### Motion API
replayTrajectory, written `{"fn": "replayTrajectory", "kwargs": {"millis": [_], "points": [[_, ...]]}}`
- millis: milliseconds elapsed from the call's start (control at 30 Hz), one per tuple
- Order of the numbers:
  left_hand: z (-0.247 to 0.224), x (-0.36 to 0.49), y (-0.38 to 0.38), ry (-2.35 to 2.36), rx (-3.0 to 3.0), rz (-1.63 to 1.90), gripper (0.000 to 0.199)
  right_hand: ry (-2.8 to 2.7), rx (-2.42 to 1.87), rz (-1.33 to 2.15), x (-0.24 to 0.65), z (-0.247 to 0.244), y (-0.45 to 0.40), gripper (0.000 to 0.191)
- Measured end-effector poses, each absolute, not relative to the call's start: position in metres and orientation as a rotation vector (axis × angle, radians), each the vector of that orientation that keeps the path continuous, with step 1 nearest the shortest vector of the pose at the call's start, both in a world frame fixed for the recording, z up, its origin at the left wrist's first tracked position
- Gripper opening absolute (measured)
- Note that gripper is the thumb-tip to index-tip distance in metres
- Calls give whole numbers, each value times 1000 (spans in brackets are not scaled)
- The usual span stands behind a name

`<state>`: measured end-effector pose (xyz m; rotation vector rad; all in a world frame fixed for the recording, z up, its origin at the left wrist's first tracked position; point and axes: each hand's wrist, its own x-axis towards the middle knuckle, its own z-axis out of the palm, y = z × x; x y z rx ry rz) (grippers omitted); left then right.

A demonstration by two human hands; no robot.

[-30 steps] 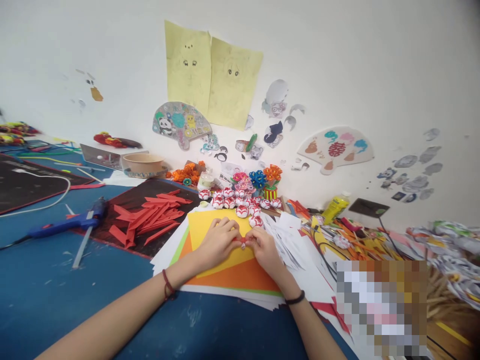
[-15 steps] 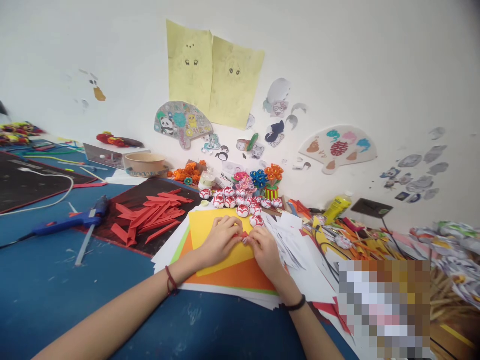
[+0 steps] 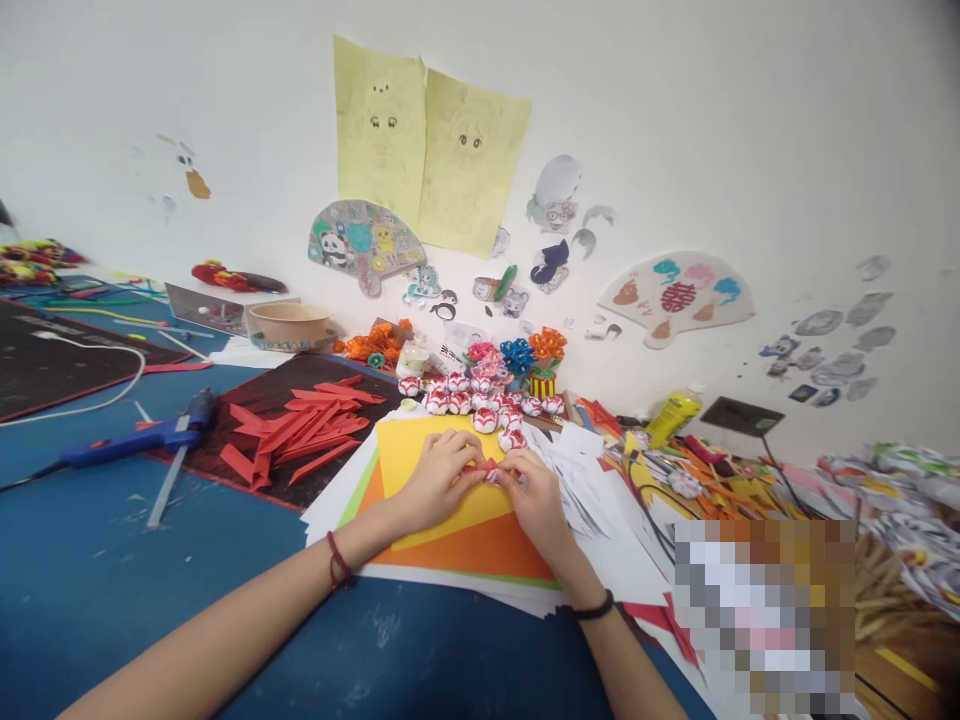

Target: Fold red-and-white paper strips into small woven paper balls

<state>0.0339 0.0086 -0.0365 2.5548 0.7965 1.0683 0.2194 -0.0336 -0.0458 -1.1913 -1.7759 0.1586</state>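
Note:
A small red and white folded paper piece (image 3: 491, 470) is pinched between my two hands, partly covered by the fingers. My left hand (image 3: 442, 472) is closed on its left side, my right hand (image 3: 534, 492) on its right. Both hands are over a yellow paper sheet (image 3: 409, 455), which lies on an orange sheet (image 3: 472, 550) and a stack of other papers. Just beyond the fingers sit several red and white paper balls (image 3: 486, 420). To the left, a pile of red folded paper strips (image 3: 300, 430) rests on a dark mat (image 3: 217, 455).
A blue glue gun (image 3: 142, 440) with a glue stick lies at the left on the blue table (image 3: 247, 590). A round bowl (image 3: 289, 328) and paper flowers (image 3: 547, 350) stand by the wall. At right are a yellow bottle (image 3: 675, 415), cables and paper scraps (image 3: 739, 480).
The fingers have shifted slightly around the small paper piece, and more of its red part shows between them. Both hands stay in nearly the same place.

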Motion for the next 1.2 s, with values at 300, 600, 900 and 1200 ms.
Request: {"fn": "replayTrajectory", "kwargs": {"millis": [300,600,900,1200], "points": [[-40,35,8,720,2519,1062,15,-1810,-1081,318,219,-38,-37,22],[-36,32,7,734,2482,1092,13,-1767,-1125,388,220,-39,-35,19],[-37,34,2,634,2523,1048,16,-1804,-1115,483,221,-44,-35,21],[-31,33,3,700,2510,1170,13,-1553,-1186,657,226,-44,-32,32]]}}
